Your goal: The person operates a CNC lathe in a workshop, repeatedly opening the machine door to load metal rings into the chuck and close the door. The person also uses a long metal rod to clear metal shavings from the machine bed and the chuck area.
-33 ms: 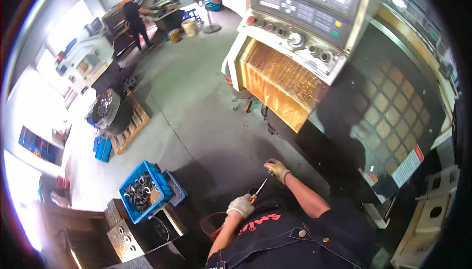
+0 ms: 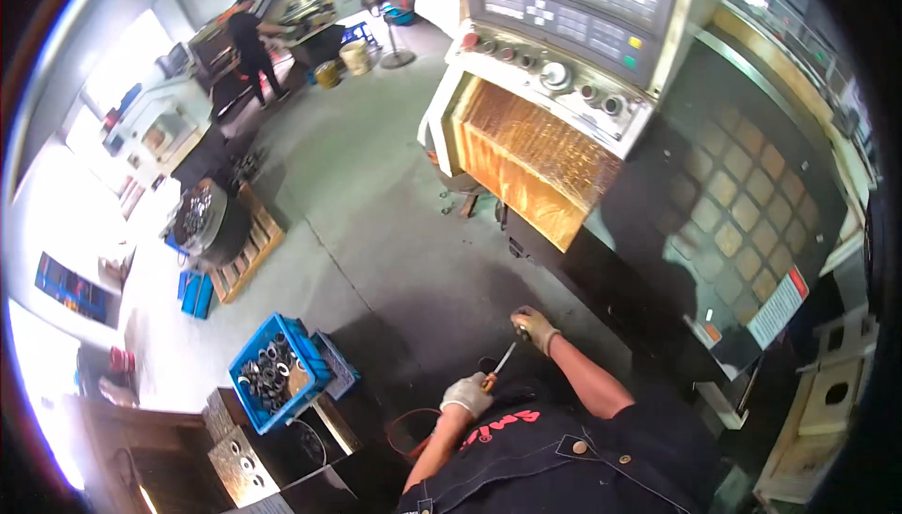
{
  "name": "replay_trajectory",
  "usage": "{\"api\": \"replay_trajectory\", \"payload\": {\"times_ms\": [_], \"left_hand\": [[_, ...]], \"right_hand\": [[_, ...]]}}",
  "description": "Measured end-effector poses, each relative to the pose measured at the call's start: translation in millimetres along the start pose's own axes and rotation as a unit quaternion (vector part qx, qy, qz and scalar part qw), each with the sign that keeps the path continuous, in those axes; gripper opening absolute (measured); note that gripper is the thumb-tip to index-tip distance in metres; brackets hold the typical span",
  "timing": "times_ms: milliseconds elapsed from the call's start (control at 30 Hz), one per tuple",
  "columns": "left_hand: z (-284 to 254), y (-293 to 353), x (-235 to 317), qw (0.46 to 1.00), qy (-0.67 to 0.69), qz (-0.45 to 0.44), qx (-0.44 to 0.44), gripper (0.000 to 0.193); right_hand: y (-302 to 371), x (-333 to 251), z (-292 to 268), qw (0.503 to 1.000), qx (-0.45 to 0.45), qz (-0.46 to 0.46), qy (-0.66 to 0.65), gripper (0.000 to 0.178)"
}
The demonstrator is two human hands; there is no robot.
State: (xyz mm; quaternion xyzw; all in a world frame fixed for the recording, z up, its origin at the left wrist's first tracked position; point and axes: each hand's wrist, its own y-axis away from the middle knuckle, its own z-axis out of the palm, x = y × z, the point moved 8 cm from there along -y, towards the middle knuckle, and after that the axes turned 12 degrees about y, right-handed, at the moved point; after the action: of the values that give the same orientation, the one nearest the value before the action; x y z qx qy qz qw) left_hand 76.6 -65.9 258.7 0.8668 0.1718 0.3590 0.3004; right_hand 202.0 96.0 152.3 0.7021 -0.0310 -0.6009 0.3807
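My left hand [image 2: 467,396], in a pale work glove, is closed round the handle of an orange-handled tool [image 2: 489,381]. Its slim straight metal shaft slants up and right toward my other hand. My right hand [image 2: 536,330], gloved too, has its fingers curled in just beyond the shaft's tip. A small dark piece [image 2: 522,332] shows at those fingers, too small to name. Both hands are held in front of my dark clothing, above the floor.
At lower left, a blue crate [image 2: 315,375] holds many metal rings. Several rings lie on a metal block [image 2: 246,465]. A machine control panel [image 2: 564,63] stands ahead, a dark machine door [image 2: 742,204] to the right. Another person [image 2: 252,44] works far left.
The view has shifted slightly, so the crate and control panel sit a little differently. Both hands keep nearly the same pose and grip.
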Motion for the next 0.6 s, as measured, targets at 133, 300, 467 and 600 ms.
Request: {"api": "replay_trajectory", "payload": {"times_ms": [133, 300, 467, 600], "left_hand": [[40.2, 1.4, 19.9, 0.995, 0.006, 0.08, -0.059, 0.038], [77.2, -4.0, 45.3, 0.983, -0.063, 0.129, -0.118, 0.033], [99.5, -6.6, 63.7, 0.969, -0.113, 0.165, -0.143, 0.034], [120.8, -7.8, 87.8, 0.961, -0.11, 0.188, -0.173, 0.038]], "right_hand": [[43.7, 43.5, -31.0, 0.988, 0.037, 0.072, -0.129, 0.007], [73.2, 85.3, -83.9, 0.989, 0.103, 0.06, -0.092, 0.008], [88.3, 105.6, -106.4, 0.975, 0.109, 0.06, -0.183, 0.01], [98.6, 148.1, -157.1, 0.979, 0.189, 0.04, -0.063, 0.008]]}}
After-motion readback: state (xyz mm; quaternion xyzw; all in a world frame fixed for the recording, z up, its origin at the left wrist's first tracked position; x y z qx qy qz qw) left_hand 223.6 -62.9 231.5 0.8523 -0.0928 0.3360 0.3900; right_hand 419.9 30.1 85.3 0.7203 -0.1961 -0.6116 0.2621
